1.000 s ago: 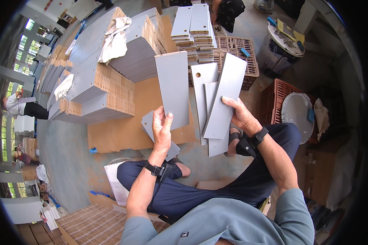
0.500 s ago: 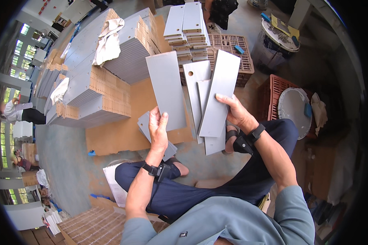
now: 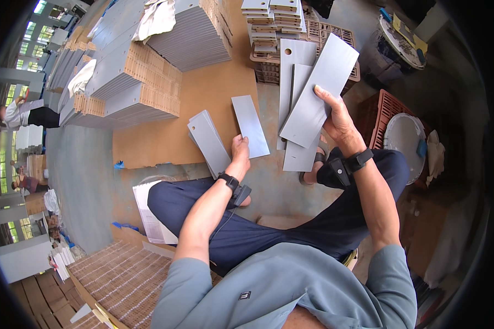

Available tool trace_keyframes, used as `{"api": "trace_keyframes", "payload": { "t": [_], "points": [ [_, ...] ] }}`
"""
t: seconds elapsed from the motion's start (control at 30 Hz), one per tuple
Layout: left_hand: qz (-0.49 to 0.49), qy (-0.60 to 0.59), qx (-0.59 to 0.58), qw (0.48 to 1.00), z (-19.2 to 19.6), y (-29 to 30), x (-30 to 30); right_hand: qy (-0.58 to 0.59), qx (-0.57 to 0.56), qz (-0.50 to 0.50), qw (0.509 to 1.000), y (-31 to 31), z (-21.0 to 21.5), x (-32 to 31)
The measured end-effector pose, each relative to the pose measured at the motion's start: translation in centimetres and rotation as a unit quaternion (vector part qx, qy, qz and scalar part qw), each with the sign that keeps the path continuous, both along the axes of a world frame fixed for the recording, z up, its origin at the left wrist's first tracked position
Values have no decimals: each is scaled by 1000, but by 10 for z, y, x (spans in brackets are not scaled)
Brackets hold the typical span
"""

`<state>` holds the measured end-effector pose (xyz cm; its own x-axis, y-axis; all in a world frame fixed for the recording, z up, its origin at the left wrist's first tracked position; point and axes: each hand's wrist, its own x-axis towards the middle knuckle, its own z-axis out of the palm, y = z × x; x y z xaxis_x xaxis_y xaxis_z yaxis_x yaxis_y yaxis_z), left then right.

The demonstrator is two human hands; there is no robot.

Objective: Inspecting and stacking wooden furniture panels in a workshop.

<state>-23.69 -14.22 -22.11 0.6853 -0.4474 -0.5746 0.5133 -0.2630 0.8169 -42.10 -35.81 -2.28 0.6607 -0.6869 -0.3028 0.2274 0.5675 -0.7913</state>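
My left hand is closed on the near end of a flat grey panel, held low over the cardboard's edge. To its left lie a few overlapping grey panels, the top one with a round hole at its far end. My right hand grips another long grey panel, thumb on its face and fingers hidden behind. This panel slants across several more upright ones, among them a holed panel; how they are supported is hidden.
Tall stacks of grey panels stand on the cardboard sheet at the far left, with white cloths on top. A brown plastic crate bears more panels. At right are a red-brown crate, a white-rimmed bucket and a dark drum.
My left hand has lowered its panel toward the floor, beside the overlapping panels. The right hand still grips its panel. The whole view has shifted.
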Motion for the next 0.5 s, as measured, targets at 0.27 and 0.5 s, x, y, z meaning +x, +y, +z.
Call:
{"api": "trace_keyframes", "payload": {
  "t": [0.27, 0.5],
  "points": [
    [42, -125, 83, 988, -47, 2, -9, 23, 11, 5, 1000, 5, -4, -1],
    [18, -211, 16, 977, 13, -9, 2, 5, 37, 58, 998, 14, 0, 14]
  ]
}}
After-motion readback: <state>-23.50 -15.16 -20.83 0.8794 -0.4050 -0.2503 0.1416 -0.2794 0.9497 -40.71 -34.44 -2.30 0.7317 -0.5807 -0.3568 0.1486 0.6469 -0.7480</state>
